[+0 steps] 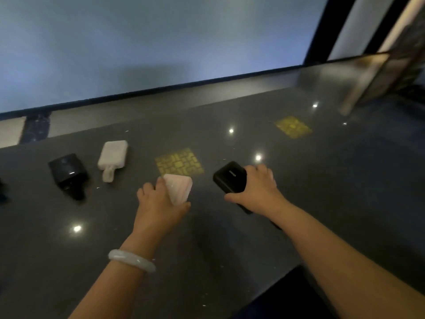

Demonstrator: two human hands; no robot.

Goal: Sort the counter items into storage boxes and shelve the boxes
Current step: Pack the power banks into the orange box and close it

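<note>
On the dark glossy counter [230,238] my left hand [158,203] grips a pale pink ribbed block [178,188], fingers and thumb curled round its sides. My right hand [257,192] grips a black rectangular power bank [230,177] from its right side. To the left lie a white power bank with a short tab [112,155] and a black boxy device [67,172], both untouched. No storage box is in view.
Two yellow patterned light patches [179,162] [293,126] lie on the counter. A pale wall [161,42] runs behind it. A tilted shiny panel [377,77] stands at the far right. A dark object [3,189] is cut off at the left edge.
</note>
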